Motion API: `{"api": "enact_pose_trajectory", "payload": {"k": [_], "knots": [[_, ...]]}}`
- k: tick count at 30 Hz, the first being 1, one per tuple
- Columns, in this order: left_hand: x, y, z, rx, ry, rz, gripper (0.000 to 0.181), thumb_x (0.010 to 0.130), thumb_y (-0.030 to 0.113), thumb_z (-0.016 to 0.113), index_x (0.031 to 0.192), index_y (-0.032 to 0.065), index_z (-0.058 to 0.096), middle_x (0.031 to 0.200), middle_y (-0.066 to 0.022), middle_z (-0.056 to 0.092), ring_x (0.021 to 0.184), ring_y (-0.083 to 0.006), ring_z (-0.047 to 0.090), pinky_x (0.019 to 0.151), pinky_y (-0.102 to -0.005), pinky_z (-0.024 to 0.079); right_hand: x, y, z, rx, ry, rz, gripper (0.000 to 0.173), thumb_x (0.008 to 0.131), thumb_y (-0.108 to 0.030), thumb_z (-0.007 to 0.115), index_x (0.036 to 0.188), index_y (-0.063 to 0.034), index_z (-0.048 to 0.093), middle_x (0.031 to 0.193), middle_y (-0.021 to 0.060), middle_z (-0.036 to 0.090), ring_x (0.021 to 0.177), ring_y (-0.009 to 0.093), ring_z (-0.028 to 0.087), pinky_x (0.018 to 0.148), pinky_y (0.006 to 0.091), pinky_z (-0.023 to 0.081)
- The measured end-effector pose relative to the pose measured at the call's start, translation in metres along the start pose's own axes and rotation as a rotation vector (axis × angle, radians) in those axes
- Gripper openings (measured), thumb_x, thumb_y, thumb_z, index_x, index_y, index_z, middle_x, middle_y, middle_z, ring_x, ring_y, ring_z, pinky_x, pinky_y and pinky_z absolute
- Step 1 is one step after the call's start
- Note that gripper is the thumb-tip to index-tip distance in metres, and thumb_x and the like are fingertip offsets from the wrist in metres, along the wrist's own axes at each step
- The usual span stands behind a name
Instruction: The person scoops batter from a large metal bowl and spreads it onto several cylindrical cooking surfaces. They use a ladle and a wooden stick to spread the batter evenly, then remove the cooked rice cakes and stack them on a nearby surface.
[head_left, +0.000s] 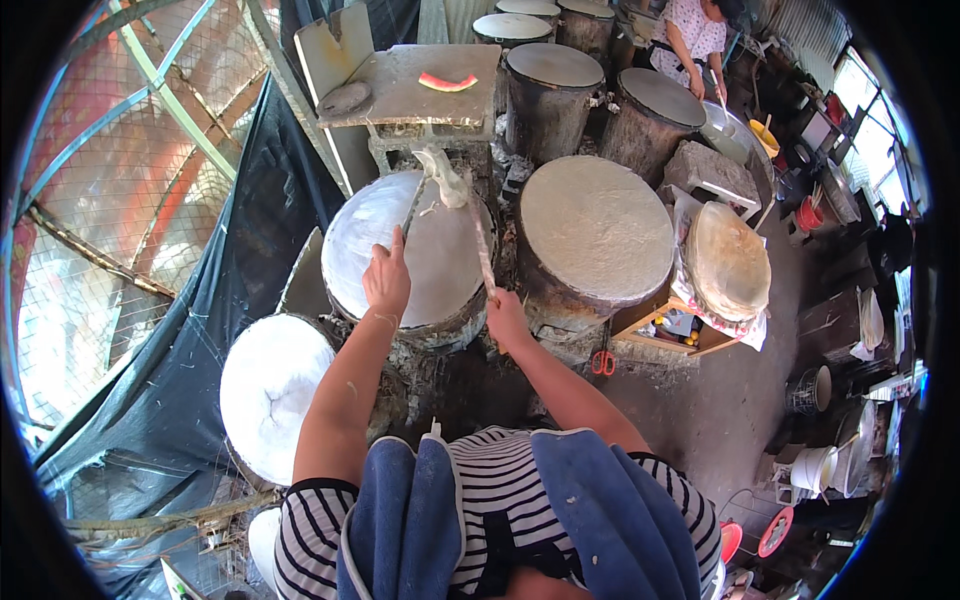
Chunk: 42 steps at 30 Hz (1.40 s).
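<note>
A round griddle (442, 262) on a drum-like stove lies before me, pale and shiny on its left part. My left hand (387, 277) grips a thin dark blade or stick (415, 201), its index finger laid along it. In my right hand (508, 321) is a long, batter-coated stick (482, 244). The far ends of both tools meet a lump of pale, wet dough or batter (447, 180) at the griddle's far rim. Small scraps lie just below it. To the right, a large flat round of pale batter (596, 225) covers a second griddle.
A stack of thin flatbreads (727, 259) sits on cloth over a wooden crate (667, 330), beside orange-handled scissors (603, 362). Watermelon rind (448, 82) lies on a slab. More drum stoves (555, 97) stand behind; a person (690, 45) works at a large basin (731, 135). A white disc (274, 397) stands lower left.
</note>
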<state>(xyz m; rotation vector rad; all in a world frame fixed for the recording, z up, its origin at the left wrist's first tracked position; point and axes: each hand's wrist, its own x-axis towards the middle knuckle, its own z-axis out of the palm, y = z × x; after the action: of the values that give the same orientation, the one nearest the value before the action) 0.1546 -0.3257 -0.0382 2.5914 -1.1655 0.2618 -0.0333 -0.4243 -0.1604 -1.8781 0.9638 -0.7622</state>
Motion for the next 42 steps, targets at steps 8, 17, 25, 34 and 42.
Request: {"api": "enact_pose_trajectory", "payload": {"k": [8,17,25,34,42], "knots": [[0.006,-0.013,0.011,-0.118,0.019,-0.126,0.052,0.085,0.014,0.051,0.135,0.0220,0.039,0.095,-0.0145,0.053,0.078,-0.0332,0.061,0.065,-0.0451,0.049,0.002,0.000,0.014,-0.090,0.060,0.007,0.011,0.083,-0.008,0.051,0.078,0.0021,0.053,0.059,0.0148,0.051,0.052,0.029,0.057,0.049,0.0407,0.043],[0.005,-0.030,0.012,-0.203,0.035,-0.223,0.054,0.086,0.018,0.054,0.137,0.0209,0.035,0.097,-0.0144,0.053,0.078,-0.0330,0.060,0.065,-0.0445,0.048,0.007,-0.050,0.001,-0.182,-0.057,0.096,0.019,0.081,-0.008,0.051,0.095,0.0022,0.060,0.093,0.0273,0.056,0.087,0.044,0.056,0.077,0.0467,0.046],[0.003,-0.043,0.021,-0.400,0.194,-0.213,0.050,0.087,0.021,0.053,0.134,0.0124,0.039,0.098,-0.0149,0.056,0.078,-0.0337,0.060,0.066,-0.0436,0.049,0.033,-0.043,0.015,-0.134,-0.007,0.080,0.018,0.081,-0.012,0.053,0.091,0.0012,0.060,0.084,0.0221,0.057,0.084,0.039,0.058,0.071,0.0448,0.045],[0.001,-0.041,0.016,-0.849,0.259,-0.292,0.038,0.086,0.015,0.054,0.120,-0.0023,0.050,0.085,-0.0161,0.060,0.080,-0.0297,0.060,0.073,-0.0365,0.047,0.051,-0.053,0.028,-0.226,-0.010,-0.067,0.018,0.079,-0.011,0.052,0.091,0.0004,0.061,0.087,0.0245,0.058,0.083,0.042,0.057,0.072,0.0460,0.046],[-0.007,-0.030,-0.002,-1.465,-0.065,-0.588,0.028,0.090,0.018,0.053,0.112,0.0006,0.053,0.071,-0.0026,0.052,0.047,-0.0087,0.047,0.038,-0.0247,0.036,0.061,-0.031,0.064,-0.253,-0.025,-0.261,0.013,0.078,-0.009,0.051,0.084,-0.0010,0.060,0.084,0.0219,0.057,0.085,0.040,0.056,0.075,0.0466,0.045]]}}
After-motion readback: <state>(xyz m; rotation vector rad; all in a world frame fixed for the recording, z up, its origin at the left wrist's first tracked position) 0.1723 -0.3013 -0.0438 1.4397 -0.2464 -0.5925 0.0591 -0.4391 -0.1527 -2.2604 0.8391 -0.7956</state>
